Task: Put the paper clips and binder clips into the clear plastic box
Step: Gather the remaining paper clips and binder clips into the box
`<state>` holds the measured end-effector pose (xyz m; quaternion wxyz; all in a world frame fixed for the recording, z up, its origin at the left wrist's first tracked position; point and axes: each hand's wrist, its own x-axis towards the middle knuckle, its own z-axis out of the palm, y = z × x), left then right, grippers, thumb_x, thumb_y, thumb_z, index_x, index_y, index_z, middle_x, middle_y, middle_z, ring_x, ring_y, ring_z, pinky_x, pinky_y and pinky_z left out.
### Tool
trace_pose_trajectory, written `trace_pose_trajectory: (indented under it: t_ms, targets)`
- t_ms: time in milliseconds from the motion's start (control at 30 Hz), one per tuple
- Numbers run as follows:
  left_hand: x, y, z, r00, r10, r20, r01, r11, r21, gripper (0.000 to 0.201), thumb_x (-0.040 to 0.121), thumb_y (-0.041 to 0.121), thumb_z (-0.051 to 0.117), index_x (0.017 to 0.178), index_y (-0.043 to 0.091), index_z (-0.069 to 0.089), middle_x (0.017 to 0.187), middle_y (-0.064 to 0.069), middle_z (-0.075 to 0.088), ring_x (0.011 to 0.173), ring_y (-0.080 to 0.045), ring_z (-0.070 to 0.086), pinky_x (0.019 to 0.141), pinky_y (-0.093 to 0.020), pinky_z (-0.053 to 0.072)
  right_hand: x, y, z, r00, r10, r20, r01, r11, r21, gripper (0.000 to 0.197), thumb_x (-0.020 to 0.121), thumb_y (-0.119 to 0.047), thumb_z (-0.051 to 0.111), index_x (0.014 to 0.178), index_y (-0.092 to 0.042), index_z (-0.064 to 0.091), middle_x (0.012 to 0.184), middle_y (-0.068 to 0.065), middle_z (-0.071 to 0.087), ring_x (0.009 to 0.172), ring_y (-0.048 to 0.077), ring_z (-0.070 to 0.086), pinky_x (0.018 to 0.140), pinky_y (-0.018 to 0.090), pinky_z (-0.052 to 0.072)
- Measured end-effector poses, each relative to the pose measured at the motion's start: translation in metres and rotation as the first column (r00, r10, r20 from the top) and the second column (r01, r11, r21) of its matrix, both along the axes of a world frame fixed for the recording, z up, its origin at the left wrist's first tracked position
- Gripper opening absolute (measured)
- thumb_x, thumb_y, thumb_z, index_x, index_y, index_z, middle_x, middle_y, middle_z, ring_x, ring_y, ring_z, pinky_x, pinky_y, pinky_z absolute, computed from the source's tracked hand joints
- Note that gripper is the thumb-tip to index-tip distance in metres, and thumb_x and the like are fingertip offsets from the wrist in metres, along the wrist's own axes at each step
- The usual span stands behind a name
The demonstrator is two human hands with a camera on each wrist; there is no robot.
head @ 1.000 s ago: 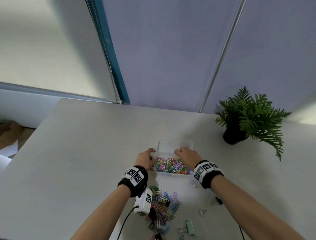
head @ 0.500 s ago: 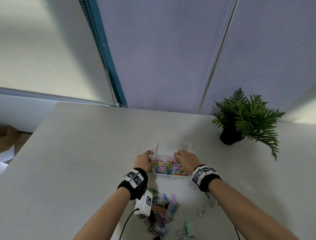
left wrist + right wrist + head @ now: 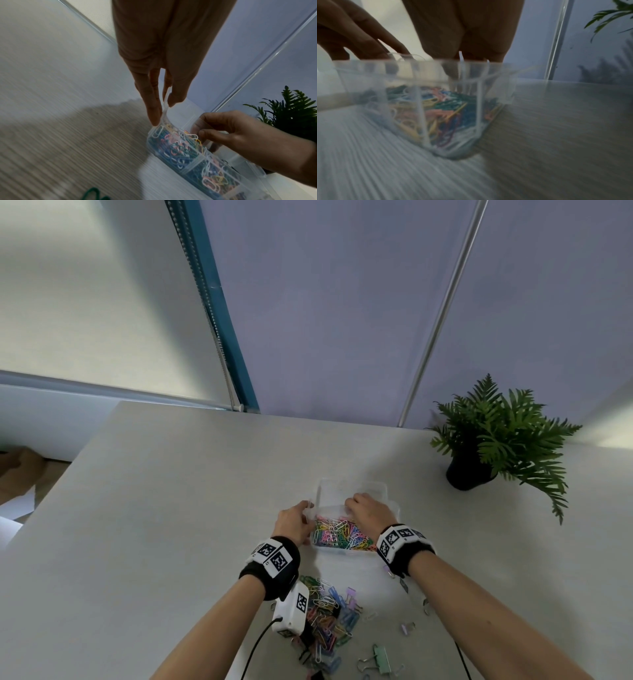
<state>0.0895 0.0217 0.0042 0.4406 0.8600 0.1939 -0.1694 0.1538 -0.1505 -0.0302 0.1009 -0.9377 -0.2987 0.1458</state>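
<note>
1. Clear plastic box (image 3: pixel 390 505) sits on my big pale table (image 3: pixel 171 525), out in front of me, with its lid (image 3: pixel 352 489) standing open at the far side.
2. Near the far right of the table is a green plant (image 3: pixel 503 436) in a dark pot.
3. My left hand (image 3: pixel 294 523) is at the left side of the box, and my thumb and finger pinch its thin clear edge.
4. My right hand (image 3: pixel 368 511) reaches over the box with curled fingers (image 3: pixel 217 133) on the clear plastic; I cannot tell if it grips.
5. Lots of bright paper clips (image 3: pixel 339 534) fill the box.
6. More clips lie in a loose pile (image 3: pixel 329 614) close to me.
7. A green binder clip (image 3: pixel 381 659) lies near that pile.
</note>
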Motion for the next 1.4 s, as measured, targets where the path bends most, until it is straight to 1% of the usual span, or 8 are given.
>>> trace_pose_trajectory:
  t_ms: [233, 633, 733, 867, 1033, 1167, 1333, 1400]
  targets:
    - [0.001, -0.001, -0.002, 1.000, 0.012, -0.007, -0.012, 1.000, -0.008, 0.043, 0.086, 0.003, 0.058, 0.128, 0.008, 0.049, 0.099, -0.021, 0.066, 0.086, -0.032, 0.067, 0.077, -0.043, 0.058, -0.006, 0.006, -0.002, 0.998, 0.049, 0.028, -0.048, 0.998, -0.047, 0.038, 0.081, 0.009, 0.051, 0.115, -0.007, 0.047, 0.114, 0.011, 0.052, 0.105, 0.027, 0.046, 0.086, 0.038, 0.046]
    - [0.002, 0.002, -0.005, 1.000, 0.000, -0.008, 0.000, 1.000, 0.023, 0.039, 0.086, 0.003, 0.058, 0.124, 0.005, 0.050, 0.102, -0.021, 0.064, 0.088, -0.034, 0.066, 0.075, -0.044, 0.058, 0.001, 0.005, 0.003, 0.998, 0.004, -0.060, -0.004, 1.000, 0.014, 0.005, 0.089, -0.010, 0.052, 0.085, -0.010, 0.048, 0.090, 0.008, 0.053, 0.084, 0.020, 0.045, 0.074, 0.034, 0.048]
    - [0.004, 0.005, -0.007, 0.998, -0.051, 0.021, 0.048, 0.989, 0.141, 0.042, 0.087, 0.011, 0.059, 0.127, 0.006, 0.047, 0.111, -0.018, 0.062, 0.099, -0.031, 0.063, 0.086, -0.042, 0.054, 0.003, 0.001, 0.014, 0.994, 0.017, -0.112, -0.015, 1.000, 0.021, 0.006, 0.089, -0.014, 0.054, 0.090, -0.011, 0.049, 0.091, 0.005, 0.051, 0.086, 0.019, 0.047, 0.076, 0.031, 0.045]
    - [0.010, 0.004, 0.005, 0.905, -0.293, 0.310, 0.122, 0.875, 0.469, 0.031, 0.092, 0.015, 0.050, 0.123, 0.010, 0.052, 0.123, -0.008, 0.053, 0.114, -0.022, 0.047, 0.091, -0.032, 0.048, 0.010, -0.022, 0.028, 0.997, 0.054, -0.063, -0.061, 0.991, -0.123, 0.019, 0.089, -0.013, 0.050, 0.108, -0.009, 0.050, 0.111, 0.007, 0.055, 0.103, 0.024, 0.050, 0.089, 0.036, 0.045]
    - [0.028, -0.002, 0.006, 0.836, -0.539, 0.105, 0.365, 0.689, 0.627, 0.026, 0.090, 0.016, 0.054, 0.114, 0.015, 0.062, 0.114, -0.003, 0.057, 0.114, -0.019, 0.046, 0.089, -0.032, 0.048, 0.010, -0.040, 0.034, 0.985, 0.150, 0.089, -0.117, 0.947, -0.299, 0.020, 0.089, -0.007, 0.045, 0.107, -0.006, 0.054, 0.113, 0.010, 0.059, 0.108, 0.025, 0.047, 0.097, 0.035, 0.035]
    - [0.035, -0.005, 0.004, 0.816, -0.574, 0.065, 0.406, 0.650, 0.643, 0.020, 0.089, 0.016, 0.055, 0.107, 0.013, 0.064, 0.106, -0.003, 0.059, 0.109, -0.020, 0.049, 0.087, -0.035, 0.050, 0.006, -0.040, 0.033, 0.994, 0.098, 0.053, -0.083, 0.970, -0.228, 0.028, 0.086, 0.002, 0.042, 0.111, -0.007, 0.052, 0.114, 0.010, 0.057, 0.108, 0.026, 0.048, 0.094, 0.035, 0.038]
    - [0.044, 0.000, 0.001, 0.857, -0.508, 0.086, 0.375, 0.731, 0.570, 0.018, 0.089, 0.016, 0.055, 0.102, 0.015, 0.067, 0.104, -0.004, 0.059, 0.105, -0.022, 0.051, 0.084, -0.034, 0.047, -0.009, -0.009, 0.050, 0.997, 0.056, 0.059, -0.066, 0.982, 0.175, 0.021, 0.085, -0.009, 0.047, 0.099, -0.010, 0.062, 0.096, 0.009, 0.061, 0.090, 0.023, 0.053, 0.072, 0.032, 0.044]
    - [0.045, 0.001, -0.001, 0.864, -0.495, 0.092, 0.374, 0.754, 0.541, 0.017, 0.089, 0.016, 0.055, 0.099, 0.016, 0.069, 0.104, -0.005, 0.060, 0.102, -0.022, 0.053, 0.084, -0.032, 0.045, -0.020, 0.010, 0.054, 0.996, 0.086, -0.039, -0.083, 0.994, 0.076, 0.024, 0.086, -0.015, 0.044, 0.102, -0.013, 0.061, 0.088, 0.012, 0.065, 0.080, 0.028, 0.057, 0.066, 0.032, 0.041]
